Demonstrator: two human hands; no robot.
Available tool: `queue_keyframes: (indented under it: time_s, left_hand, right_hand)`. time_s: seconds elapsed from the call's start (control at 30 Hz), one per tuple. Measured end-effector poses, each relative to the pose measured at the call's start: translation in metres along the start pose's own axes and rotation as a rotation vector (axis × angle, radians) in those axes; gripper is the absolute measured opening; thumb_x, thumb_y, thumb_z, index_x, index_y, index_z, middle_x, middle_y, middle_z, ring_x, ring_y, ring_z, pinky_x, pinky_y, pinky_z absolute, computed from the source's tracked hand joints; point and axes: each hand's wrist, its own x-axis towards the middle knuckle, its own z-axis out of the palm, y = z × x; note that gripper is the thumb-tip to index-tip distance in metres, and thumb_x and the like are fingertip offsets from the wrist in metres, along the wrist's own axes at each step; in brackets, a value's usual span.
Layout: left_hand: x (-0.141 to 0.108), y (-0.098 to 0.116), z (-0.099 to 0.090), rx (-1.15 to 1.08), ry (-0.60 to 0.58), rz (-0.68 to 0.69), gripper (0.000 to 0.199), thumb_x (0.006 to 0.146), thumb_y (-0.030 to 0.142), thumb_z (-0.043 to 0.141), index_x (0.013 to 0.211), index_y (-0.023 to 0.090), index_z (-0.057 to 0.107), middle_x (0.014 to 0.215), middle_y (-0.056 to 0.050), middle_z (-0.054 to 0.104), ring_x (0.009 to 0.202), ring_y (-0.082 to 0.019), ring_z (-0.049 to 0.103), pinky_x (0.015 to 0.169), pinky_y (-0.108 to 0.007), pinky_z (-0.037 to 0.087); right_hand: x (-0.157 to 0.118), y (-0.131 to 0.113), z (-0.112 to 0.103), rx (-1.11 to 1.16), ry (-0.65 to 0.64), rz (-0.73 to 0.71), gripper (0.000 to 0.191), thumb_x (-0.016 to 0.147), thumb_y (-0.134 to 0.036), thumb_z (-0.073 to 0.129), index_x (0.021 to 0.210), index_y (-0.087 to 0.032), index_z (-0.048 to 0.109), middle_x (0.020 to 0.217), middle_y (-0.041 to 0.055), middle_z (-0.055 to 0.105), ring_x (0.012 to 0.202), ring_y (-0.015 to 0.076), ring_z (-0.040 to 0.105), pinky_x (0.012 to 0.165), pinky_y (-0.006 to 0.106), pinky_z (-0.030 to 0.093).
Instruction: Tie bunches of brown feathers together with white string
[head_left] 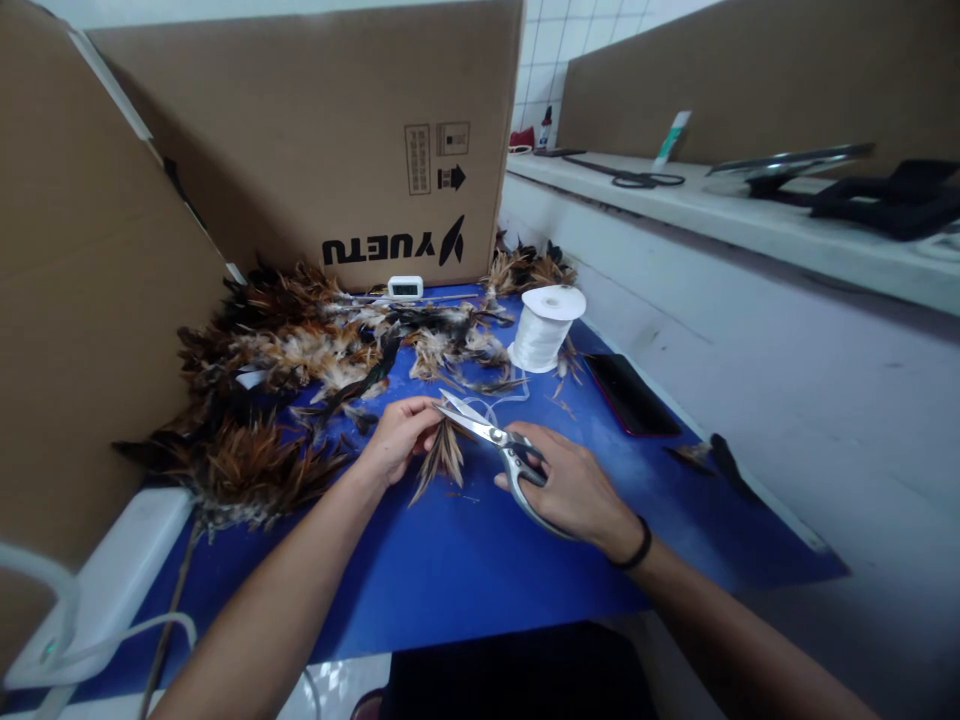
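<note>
Between the pinched fingers of my left hand [403, 437] is a small bunch of brown feathers [442, 463], its tips fanning downward. My right hand [577, 485] grips a pair of scissors [511, 455] by the handles. The parted blades reach left to the top of the bunch, right by my left fingertips; whether they touch it I cannot tell. Behind the scissors stands a spool of white ribbon [546, 330]. A loose strand of ribbon [514, 397] runs from it toward my left hand, partly hidden behind the blades.
Heaps of brown and black feathers [255, 460] cover the left and back of the blue table [450, 590]. A phone [630, 393] lies on the right, a small white digital display [405, 288] at the back. Cardboard [300, 130] walls the table; a white power strip [112, 580] sits left.
</note>
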Motion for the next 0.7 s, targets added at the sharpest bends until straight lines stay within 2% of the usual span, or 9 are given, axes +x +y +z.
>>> queue_keyframes:
  time_s: [0.17,0.7]
  left_hand:
    - [0.001,-0.001,0.0,0.04,-0.002,-0.007,0.017,0.071,0.026,0.062,0.061,0.014,0.054,0.039,0.006,0.042,0.033,-0.003,0.031,0.035,-0.017,0.017]
    - [0.003,-0.012,0.002,0.0,-0.023,-0.065,0.016,0.069,0.028,0.065,0.067,0.014,0.057,0.042,0.006,0.041,0.035,-0.003,0.031,0.037,-0.017,0.019]
  right_hand:
    - [0.002,-0.003,0.0,-0.052,-0.013,0.028,0.042,0.069,-0.037,0.067,0.108,-0.026,0.056,0.095,0.0011,0.064,0.073,0.0154,0.061,0.067,0.028,0.046]
    - [0.001,-0.003,0.005,-0.047,0.0,0.006,0.04,0.071,-0.039,0.065,0.107,-0.024,0.058,0.09,0.0014,0.066,0.069,0.0149,0.06,0.064,0.026,0.045]
